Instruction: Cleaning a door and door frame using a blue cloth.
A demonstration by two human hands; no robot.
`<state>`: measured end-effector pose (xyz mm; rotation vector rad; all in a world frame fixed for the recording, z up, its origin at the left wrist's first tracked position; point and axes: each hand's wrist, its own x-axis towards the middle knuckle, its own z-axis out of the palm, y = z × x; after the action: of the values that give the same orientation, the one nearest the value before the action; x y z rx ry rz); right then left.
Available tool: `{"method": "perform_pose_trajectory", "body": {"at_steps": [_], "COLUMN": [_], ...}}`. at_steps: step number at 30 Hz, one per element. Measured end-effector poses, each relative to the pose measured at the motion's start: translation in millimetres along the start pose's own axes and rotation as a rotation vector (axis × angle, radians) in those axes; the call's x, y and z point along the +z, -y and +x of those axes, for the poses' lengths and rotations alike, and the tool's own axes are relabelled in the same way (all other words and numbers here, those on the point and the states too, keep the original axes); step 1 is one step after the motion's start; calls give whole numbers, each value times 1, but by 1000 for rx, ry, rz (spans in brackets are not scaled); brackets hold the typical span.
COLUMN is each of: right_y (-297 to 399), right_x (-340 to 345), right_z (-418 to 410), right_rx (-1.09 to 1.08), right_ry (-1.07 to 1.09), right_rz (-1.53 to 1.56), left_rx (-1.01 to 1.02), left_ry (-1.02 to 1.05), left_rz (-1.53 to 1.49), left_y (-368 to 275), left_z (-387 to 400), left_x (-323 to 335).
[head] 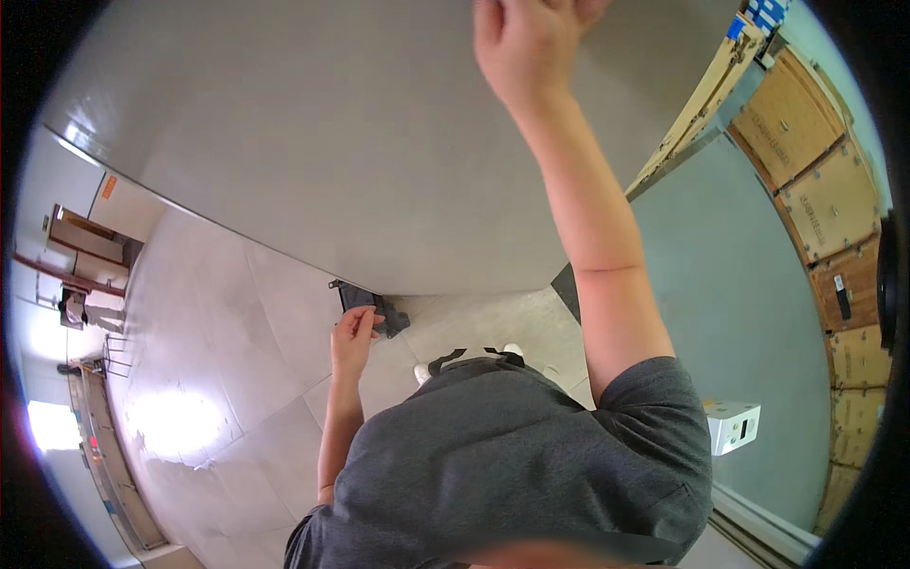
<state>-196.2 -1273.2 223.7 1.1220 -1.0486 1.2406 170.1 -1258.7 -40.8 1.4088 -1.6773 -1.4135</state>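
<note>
My right hand (537,43) reaches far forward over a broad grey surface (320,142), its fingers cut off by the top edge of the view. Whether it holds or touches anything there cannot be seen. My left hand (355,331) hangs low at my left side, its fingers loosely bent and no object visible in them. Just beyond it, near the rim of the grey surface, a dark cloth or bag-like thing (393,320) shows; whether hand and thing touch is unclear.
Wooden crates (789,135) line the far right, beyond a grey-green surface (753,299) with a white box (734,428). A pale wooden frame (700,107) rises at the upper right. Tiled floor (263,355) lies left, with a person (92,313) in the distance.
</note>
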Motion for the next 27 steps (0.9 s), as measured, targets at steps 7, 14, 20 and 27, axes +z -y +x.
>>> {"method": "perform_pose_trajectory", "body": {"at_steps": [7, 14, 20, 27], "right_y": [53, 58, 48, 96], "right_x": [-26, -63, 20, 35], "right_z": [-210, -280, -58, -162], "right_rx": [-129, -133, -40, -225], "right_ry": [569, 972, 137, 538], "right_rz": [59, 318, 178, 182], "left_rx": [-13, -65, -74, -21], "left_ry": [37, -12, -23, -15], "left_rz": [-40, -45, -14, -33], "left_y": [17, 47, 28, 24], "left_z": [-5, -10, -18, -26], "left_x": [14, -7, 8, 25]}}
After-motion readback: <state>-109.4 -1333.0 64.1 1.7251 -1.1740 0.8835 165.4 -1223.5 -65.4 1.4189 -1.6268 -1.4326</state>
